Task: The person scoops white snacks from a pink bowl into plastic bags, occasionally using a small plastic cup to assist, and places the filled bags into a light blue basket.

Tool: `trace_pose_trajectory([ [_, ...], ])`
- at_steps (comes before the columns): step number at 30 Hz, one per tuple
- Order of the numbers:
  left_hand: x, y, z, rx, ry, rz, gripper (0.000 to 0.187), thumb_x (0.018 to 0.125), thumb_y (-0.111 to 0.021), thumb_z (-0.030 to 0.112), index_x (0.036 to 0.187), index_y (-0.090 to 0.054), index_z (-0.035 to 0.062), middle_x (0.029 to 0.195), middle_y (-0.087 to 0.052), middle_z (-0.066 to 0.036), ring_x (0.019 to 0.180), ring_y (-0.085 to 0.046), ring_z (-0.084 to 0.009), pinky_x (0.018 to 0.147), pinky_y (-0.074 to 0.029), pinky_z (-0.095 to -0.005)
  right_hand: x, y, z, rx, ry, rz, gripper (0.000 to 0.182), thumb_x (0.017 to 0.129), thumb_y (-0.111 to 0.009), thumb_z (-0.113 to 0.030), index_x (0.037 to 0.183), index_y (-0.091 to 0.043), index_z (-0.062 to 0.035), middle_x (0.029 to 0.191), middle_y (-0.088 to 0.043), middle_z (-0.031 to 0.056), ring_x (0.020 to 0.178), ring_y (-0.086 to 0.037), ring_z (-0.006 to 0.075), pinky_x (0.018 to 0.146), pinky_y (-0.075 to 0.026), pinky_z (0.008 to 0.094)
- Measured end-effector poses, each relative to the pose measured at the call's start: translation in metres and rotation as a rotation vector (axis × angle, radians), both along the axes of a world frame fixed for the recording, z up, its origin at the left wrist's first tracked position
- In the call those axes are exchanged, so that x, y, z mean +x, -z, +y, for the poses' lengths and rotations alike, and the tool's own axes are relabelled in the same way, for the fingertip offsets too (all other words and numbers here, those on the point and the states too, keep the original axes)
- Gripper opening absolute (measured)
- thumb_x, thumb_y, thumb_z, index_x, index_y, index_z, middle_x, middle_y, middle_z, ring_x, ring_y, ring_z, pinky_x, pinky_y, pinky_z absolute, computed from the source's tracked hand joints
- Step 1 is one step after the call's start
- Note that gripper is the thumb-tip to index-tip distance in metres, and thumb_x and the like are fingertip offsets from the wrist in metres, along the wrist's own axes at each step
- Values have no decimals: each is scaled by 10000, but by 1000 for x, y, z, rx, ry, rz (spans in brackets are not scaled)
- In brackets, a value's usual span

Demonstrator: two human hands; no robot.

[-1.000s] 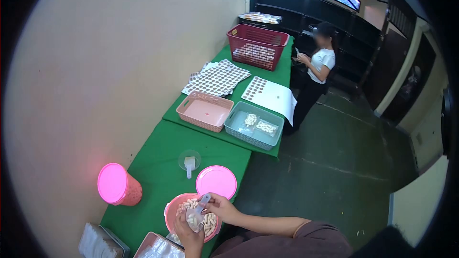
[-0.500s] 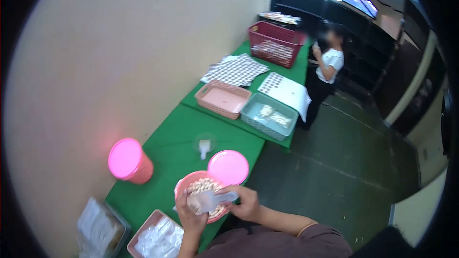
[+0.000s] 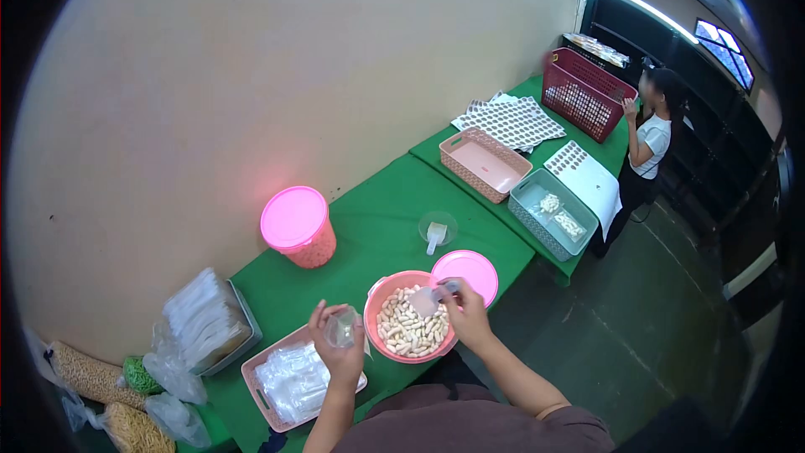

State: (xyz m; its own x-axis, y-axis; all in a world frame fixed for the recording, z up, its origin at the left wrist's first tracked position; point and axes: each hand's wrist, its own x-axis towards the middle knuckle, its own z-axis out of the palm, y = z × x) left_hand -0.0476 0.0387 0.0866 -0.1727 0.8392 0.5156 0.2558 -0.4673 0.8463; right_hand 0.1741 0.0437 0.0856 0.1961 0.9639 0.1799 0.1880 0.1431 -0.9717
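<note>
Clear plastic, a small bag (image 3: pixel 342 327), is pinched shut-fingered in the left hand (image 3: pixel 337 351) just left of a pink tub (image 3: pixel 381 344) of pale peanuts (image 3: pixel 411 329) on the green surface (image 3: pixel 369 218). The right hand (image 3: pixel 465 319) is closed round a translucent scoop (image 3: pixel 429 299) over the nuts. Filling well probably means holding the bag mouth open, close to the tub rim, and tipping slowly.

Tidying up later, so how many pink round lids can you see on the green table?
2: one lid on the pink tub by the wall, one loose lid lying beside the peanut bowl.
</note>
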Motion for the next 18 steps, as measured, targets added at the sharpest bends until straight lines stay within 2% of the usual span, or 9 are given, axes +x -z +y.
trace_pose_trajectory([
  [1,-5,0,0,15,-58,-21,668,784,-660,-17,1350,-308,37,1084,-521,-108,1026,-539,-209,927,-435,-349,1,20,7,-7,-4,3,124,933,-557,-95,1002,-577,7,890,-658,111,850,-642,154,760,-500,292],
  [3,-12,-2,-2,3,-75,-15,638,796,-659,-3,1337,-323,37,1085,-522,-105,1029,-539,-205,924,-437,-342,0,70,16,-299,-263,-451,142,905,-573,-93,998,-583,14,849,-644,148,804,-643,198,729,-496,323],
  [6,-17,-2,-3,-28,-63,4,625,790,-663,-4,1325,-343,36,1085,-523,-107,1037,-537,-210,930,-434,-351,-6,109,24,-224,-359,-363,154,891,-570,-99,995,-586,14,822,-631,172,771,-638,237,706,-490,356],
  [10,-19,10,-2,-52,-49,51,583,773,-676,2,1285,-399,23,1075,-541,-121,1018,-556,-220,920,-443,-359,-10,127,42,-310,-372,-394,162,901,-546,-99,1006,-578,21,833,-638,164,793,-641,233,707,-491,354],
  [12,-16,11,-1,-57,-43,31,560,765,-685,9,1263,-429,11,1062,-560,-134,1000,-572,-225,904,-455,-356,-8,131,47,-330,-264,-263,224,870,-566,-122,1041,-584,21,929,-649,218,863,-646,335,752,-490,418],
  [13,-16,11,-1,-69,-33,42,557,763,-683,6,1260,-433,12,1059,-564,-135,1000,-575,-227,905,-456,-357,-7,134,50,-333,-264,-264,224,870,-566,-122,1041,-584,21,929,-649,218,863,-646,335,752,-490,418],
  [15,-14,12,-2,-83,-28,51,554,761,-681,2,1258,-437,14,1056,-569,-135,1001,-578,-229,907,-456,-357,-5,136,53,-402,-273,-188,256,897,-568,-139,1092,-568,27,974,-648,183,854,-659,275,741,-527,377],
  [16,-13,14,-1,-105,-21,45,571,755,-679,-5,1267,-429,28,1064,-560,-127,1009,-567,-226,921,-441,-361,-7,134,53,-404,-278,-188,256,897,-568,-139,1092,-568,27,974,-648,183,854,-659,275,741,-527,377],
  [18,-14,16,-1,-125,-17,43,588,750,-676,-12,1276,-420,42,1072,-552,-118,1018,-556,-223,936,-426,-365,-13,130,54,-564,-253,180,291,933,-554,-167,1154,-541,22,1002,-630,141,853,-656,220,725,-557,319],
])
